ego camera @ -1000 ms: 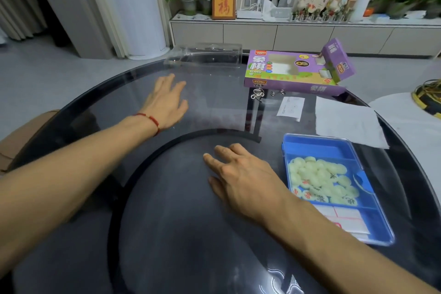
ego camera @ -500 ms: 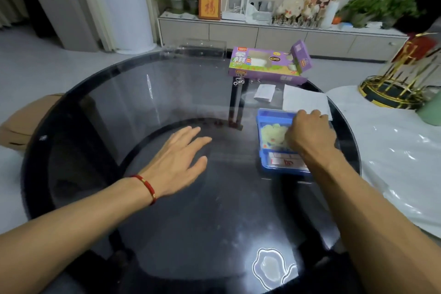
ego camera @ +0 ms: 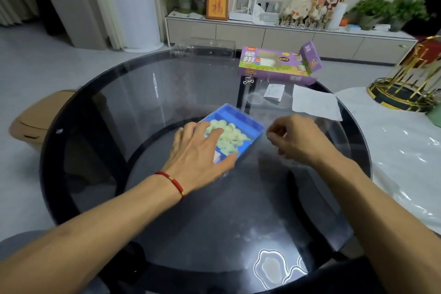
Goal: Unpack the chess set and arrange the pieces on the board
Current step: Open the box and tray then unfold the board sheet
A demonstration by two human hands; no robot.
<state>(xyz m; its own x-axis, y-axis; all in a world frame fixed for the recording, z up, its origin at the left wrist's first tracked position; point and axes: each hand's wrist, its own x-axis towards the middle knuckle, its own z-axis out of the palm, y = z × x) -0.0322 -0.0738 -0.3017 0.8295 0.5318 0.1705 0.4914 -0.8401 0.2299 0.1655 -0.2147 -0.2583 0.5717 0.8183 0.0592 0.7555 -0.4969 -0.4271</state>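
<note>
While the left hand (ego camera: 198, 150) is lying flat with straight fingers on the blue tray (ego camera: 241, 118) of small, light, slippery-looking pieces (ego camera: 229, 137) mid-table, the right hand (ego camera: 296, 138) is curling beside it, seemingly holding nothing.

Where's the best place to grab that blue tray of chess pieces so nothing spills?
Probably by the long side walls of the blue tray, one hand each side, coming from above and kept level. It is shallow and heaped with loose pale pieces, so tipping would likely spill them. The left hand already lies over its near end; the right hand is beside it.
</note>
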